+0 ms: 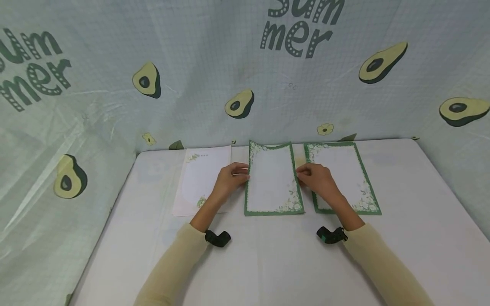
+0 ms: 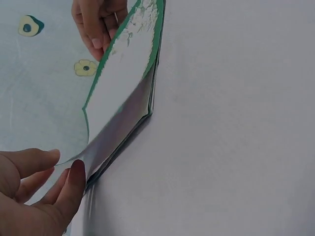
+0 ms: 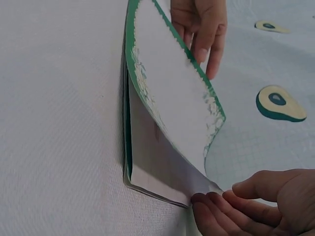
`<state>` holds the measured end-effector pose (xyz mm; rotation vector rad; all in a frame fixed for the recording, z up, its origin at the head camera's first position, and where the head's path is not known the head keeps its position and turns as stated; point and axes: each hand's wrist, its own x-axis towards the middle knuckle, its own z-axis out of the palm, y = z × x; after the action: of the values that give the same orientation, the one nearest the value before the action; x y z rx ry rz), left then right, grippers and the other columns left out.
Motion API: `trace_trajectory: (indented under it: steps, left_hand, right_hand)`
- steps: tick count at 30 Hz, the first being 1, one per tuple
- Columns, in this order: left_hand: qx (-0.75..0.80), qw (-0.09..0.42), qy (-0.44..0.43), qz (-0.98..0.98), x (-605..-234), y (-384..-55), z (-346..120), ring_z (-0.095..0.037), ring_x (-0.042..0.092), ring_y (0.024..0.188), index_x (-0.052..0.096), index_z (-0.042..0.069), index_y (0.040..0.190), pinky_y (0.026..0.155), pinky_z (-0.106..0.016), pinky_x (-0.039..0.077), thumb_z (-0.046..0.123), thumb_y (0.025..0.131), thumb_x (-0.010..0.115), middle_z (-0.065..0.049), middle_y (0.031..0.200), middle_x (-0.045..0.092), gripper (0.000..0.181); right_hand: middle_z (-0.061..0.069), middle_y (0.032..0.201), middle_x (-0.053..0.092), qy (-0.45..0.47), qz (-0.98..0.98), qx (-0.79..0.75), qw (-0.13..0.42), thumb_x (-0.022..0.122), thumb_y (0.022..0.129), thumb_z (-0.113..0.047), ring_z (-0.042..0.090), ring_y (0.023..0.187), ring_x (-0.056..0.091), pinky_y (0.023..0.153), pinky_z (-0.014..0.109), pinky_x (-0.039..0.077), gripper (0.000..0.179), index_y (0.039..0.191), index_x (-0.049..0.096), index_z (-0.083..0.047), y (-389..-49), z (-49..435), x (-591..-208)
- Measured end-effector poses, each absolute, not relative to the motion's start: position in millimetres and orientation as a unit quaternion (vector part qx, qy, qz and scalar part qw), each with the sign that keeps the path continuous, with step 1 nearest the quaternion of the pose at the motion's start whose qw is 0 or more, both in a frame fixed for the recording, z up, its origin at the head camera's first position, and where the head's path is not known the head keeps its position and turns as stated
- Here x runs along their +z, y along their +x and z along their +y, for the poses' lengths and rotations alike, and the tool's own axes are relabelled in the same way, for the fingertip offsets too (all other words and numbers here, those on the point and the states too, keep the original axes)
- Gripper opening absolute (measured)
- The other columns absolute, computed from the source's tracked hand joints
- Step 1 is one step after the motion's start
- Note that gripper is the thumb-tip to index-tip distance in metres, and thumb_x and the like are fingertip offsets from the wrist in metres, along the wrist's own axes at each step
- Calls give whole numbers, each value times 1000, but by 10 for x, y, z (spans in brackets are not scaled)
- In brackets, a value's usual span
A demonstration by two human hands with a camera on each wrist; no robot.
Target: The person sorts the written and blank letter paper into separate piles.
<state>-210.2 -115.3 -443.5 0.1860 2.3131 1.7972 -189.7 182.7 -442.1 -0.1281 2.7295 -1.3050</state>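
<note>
A sheet of green-bordered flowered paper (image 1: pixel 272 178) is in the middle of the table, its far edge bowed. My left hand (image 1: pixel 231 178) pinches its left edge between thumb and fingers, and my right hand (image 1: pixel 315 178) pinches the right edge. In the left wrist view, the lifted paper (image 2: pixel 118 73) curves above more sheets (image 2: pixel 123 147) stacked beneath it. The right wrist view also shows the gap between the raised paper (image 3: pixel 172 88) and the stack (image 3: pixel 152 162). My thumb (image 3: pixel 256 186) is at the paper's edge there.
Left of the middle sheet lies a pale paper (image 1: pixel 203 178) with small green prints. Another green-bordered paper (image 1: pixel 340 170) lies to the right, partly under my right hand and forearm. Behind the white table (image 1: pixel 287 259) hangs an avocado-print curtain (image 1: pixel 199 63).
</note>
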Motion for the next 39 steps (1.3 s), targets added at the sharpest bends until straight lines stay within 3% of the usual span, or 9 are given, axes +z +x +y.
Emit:
trace_trajectory:
  steps: [4, 10, 16, 22, 30, 39]
  left_hand:
    - [625, 103, 53, 772, -4448, -2089, -1137, -34, 67, 114, 63, -2, 132, 92, -39, 60, -1, 95, 69, -26, 125, 66, 38]
    - [636, 99, 23, 765, -4475, -2070, -1116, -25, 72, 98, 64, -1, 129, 79, -30, 62, -5, 92, 71, -25, 117, 70, 38]
    - [654, 99, -6, 750, -4495, -2073, -1104, -18, 73, 89, 64, -4, 127, 76, -27, 63, -8, 90, 71, -26, 115, 71, 38]
    - [654, 103, -16, 749, -4490, -2065, -1095, -16, 73, 85, 66, -7, 124, 75, -26, 63, -6, 92, 71, -25, 113, 72, 33]
    - [646, 107, 4, 755, -4501, -2049, -1106, -18, 74, 86, 66, -7, 122, 75, -27, 63, -5, 92, 70, -26, 111, 72, 30]
    - [634, 58, -8, 771, -4523, -2064, -1084, -15, 74, 83, 73, -3, 112, 71, -24, 62, -2, 90, 75, -17, 101, 76, 22]
  right_hand:
    - [17, 109, 74, -36, 895, -442, 48, 60, 104, -18, 27, 93, 73, 73, 35, 59, 29, 124, 69, 0, -1882, 1815, -4440]
    - [19, 112, 74, -18, 878, -476, 40, 61, 104, -18, 26, 90, 75, 77, 39, 61, 29, 125, 69, 0, -1826, 1822, -4472]
    - [20, 111, 74, -11, 856, -516, 33, 64, 102, -18, 24, 85, 75, 77, 36, 62, 30, 125, 68, 1, -1805, 1849, -4513]
    - [21, 111, 74, 10, 837, -546, 39, 67, 100, -16, 18, 82, 75, 74, 29, 63, 31, 124, 69, 2, -1822, 1850, -4540]
    - [22, 112, 73, 21, 818, -572, 59, 70, 97, -16, 14, 81, 75, 74, 29, 63, 33, 124, 69, 3, -1856, 1884, -4574]
    - [25, 115, 71, 24, 794, -603, 66, 70, 98, -14, 11, 80, 74, 75, 29, 63, 36, 127, 65, 7, -1847, 1902, -4603]
